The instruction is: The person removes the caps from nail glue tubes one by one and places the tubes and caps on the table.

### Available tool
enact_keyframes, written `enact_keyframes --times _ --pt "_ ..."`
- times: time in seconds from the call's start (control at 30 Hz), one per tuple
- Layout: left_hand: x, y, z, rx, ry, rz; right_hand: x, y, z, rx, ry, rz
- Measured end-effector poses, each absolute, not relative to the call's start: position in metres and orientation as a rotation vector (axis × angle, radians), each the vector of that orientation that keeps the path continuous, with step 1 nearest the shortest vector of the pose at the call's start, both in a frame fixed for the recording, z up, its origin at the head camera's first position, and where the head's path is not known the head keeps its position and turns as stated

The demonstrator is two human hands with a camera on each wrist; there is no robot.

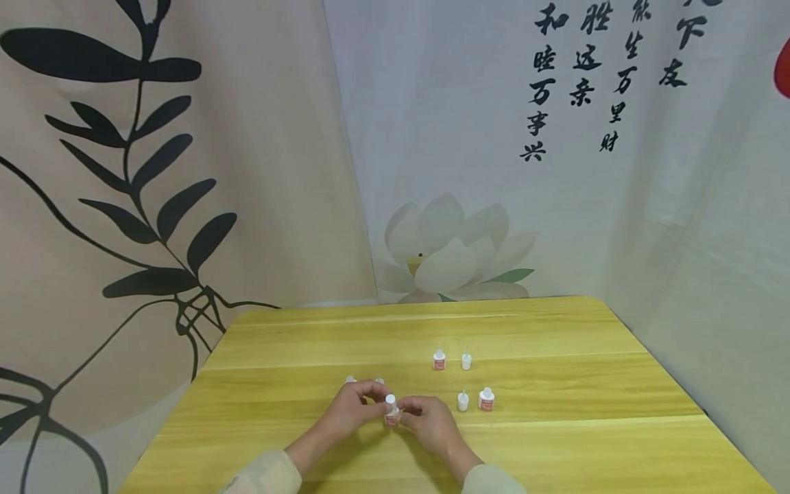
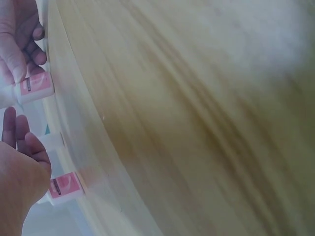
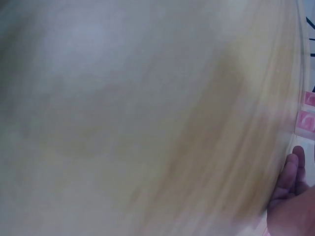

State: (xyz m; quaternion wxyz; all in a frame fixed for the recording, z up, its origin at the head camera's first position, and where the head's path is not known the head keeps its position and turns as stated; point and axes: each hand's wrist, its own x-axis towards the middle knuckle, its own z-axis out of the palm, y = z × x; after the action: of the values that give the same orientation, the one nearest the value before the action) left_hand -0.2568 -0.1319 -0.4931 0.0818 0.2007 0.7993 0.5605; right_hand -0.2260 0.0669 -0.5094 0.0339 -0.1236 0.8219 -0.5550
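Observation:
A small white bottle with a pink label and a white top is upright between my two hands, low over the wooden table. My right hand pinches it from the right. In the left wrist view the right thumb lies on the label side. My left hand has its thumb and index finger at the white top from the left. Its other fingers are curled below in the left wrist view. In the right wrist view the right hand shows only at the edge, close to the bottle.
Further back right stand another bottle and a white cap with a thin tip. Nearer right are a similar cap and bottle. Behind my left hand, another bottle and cap are partly hidden. A printed cloth hangs behind the table.

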Motion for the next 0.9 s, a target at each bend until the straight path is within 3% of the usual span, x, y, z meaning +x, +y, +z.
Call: enact_keyframes --times 0.9 --pt "-0.2601 -0.1297 -0.4965 0.612 2.402 1.657 -0.2267 0.0672 -0.5102 -0.375 2.516 -1.718"
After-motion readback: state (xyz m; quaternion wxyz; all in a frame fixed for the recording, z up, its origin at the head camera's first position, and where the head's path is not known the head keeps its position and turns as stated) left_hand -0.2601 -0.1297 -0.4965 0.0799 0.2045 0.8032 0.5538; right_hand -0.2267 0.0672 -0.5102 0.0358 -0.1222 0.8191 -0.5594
